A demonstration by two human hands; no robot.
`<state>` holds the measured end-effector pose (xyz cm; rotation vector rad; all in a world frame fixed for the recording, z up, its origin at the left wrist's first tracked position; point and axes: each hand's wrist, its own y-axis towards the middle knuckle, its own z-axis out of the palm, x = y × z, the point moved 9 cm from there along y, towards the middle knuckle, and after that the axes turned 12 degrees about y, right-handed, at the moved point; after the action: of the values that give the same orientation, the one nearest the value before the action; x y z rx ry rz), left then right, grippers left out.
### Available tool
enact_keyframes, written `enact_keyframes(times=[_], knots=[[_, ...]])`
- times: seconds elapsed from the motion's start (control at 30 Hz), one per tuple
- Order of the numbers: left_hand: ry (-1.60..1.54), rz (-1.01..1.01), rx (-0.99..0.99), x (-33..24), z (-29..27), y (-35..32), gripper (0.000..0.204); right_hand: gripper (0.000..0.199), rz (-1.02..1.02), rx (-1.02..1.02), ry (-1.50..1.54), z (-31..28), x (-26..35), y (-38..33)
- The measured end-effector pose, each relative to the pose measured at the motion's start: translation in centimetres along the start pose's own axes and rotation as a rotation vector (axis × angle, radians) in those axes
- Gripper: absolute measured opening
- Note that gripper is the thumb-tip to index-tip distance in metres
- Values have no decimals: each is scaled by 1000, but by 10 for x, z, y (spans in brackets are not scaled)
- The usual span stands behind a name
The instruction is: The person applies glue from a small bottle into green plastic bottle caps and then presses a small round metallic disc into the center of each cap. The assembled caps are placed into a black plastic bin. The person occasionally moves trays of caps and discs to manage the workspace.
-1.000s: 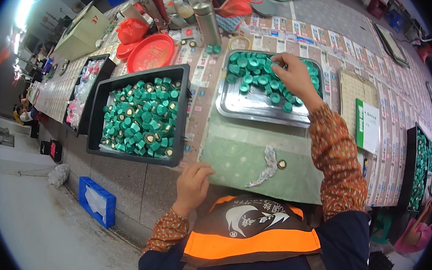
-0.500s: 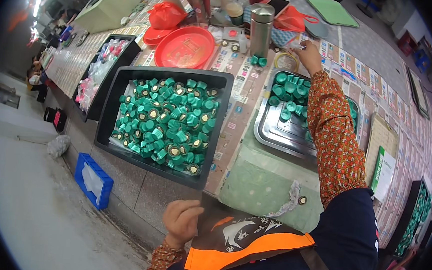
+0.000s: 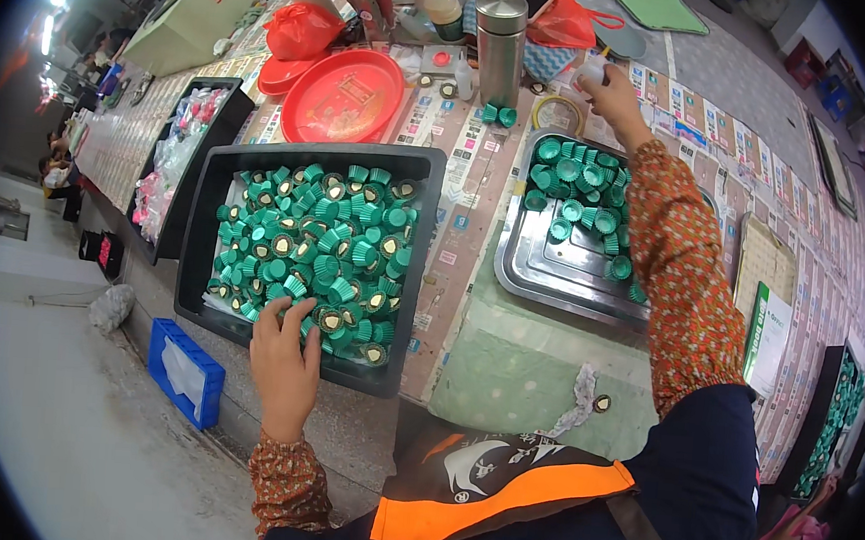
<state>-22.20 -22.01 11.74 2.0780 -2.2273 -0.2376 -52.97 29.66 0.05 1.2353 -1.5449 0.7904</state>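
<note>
Big black tray [image 3: 203,254] first, sitting on the tabletop [image 3: 477,203] at the person's left, heaped with green ribbed caps [image 3: 329,238]. The left hand [image 3: 284,355] rests on its near rim, fingers spread and dipping into the closest caps, which lie just ahead of the fingertips and away from the body; whether it grips one I cannot tell. Next down in size, the steel tray [image 3: 552,278] to the right holds a looser scatter of the same caps. The right hand [image 3: 614,87] reaches beyond that tray's far edge, fingers pinched together on a small pale object too small to identify. So the left hand is by far the nearer to the heap. The tabletop is papered with printed sheets; a red plate [image 3: 345,93] and a steel flask [image 3: 501,34] stand farther back, grey floor at left.
</note>
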Motion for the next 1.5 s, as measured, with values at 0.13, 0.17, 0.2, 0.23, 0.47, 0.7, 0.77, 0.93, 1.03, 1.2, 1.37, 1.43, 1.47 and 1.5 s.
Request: enact_keyframes(times=[0.13, 0.17, 0.2, 0.23, 0.47, 0.7, 0.77, 0.93, 1.03, 1.2, 1.37, 1.43, 1.47, 1.5], knots=[[-52, -55, 79, 6, 9, 7, 34, 48, -27, 163, 372, -8, 69, -71], [-77, -67, 101, 8, 11, 11, 33, 46, -31, 207, 398, -13, 80, -90], [-74, -37, 99, 8, 9, 14, 34, 45, -24, 258, 389, -14, 89, -112], [-70, -11, 105, 8, 10, 14, 33, 45, -22, 309, 371, -15, 100, -135], [-75, 97, 94, 1, 11, 19, 35, 37, 212, 478, 491, -42, 99, -289], [-141, 61, -6, 15, 19, 11, 33, 37, 363, 438, 503, -61, 85, -365], [-198, 46, -46, 19, 19, 8, 27, 36, 344, 452, 498, -64, 87, -374], [-535, -178, -39, 41, 25, 0, 24, 32, 357, 460, 524, -60, 99, -387], [-692, -208, -116, 57, 31, 0, 24, 30, 339, 513, 535, -47, 103, -393], [-639, -163, -203, 53, 16, 6, 16, 29, 315, 613, 526, -33, 104, -408], [-630, -76, -174, 41, 11, 10, 13, 29, 246, 652, 520, -33, 112, -424], [-620, -48, -190, 36, 8, 12, 18, 32, 234, 639, 500, -36, 112, -429], [-587, -15, -210, 32, 5, 14, 21, 33, 230, 632, 490, -38, 111, -432], [-555, 17, -230, 29, 1, 15, 24, 31, 238, 637, 502, -39, 110, -434]])
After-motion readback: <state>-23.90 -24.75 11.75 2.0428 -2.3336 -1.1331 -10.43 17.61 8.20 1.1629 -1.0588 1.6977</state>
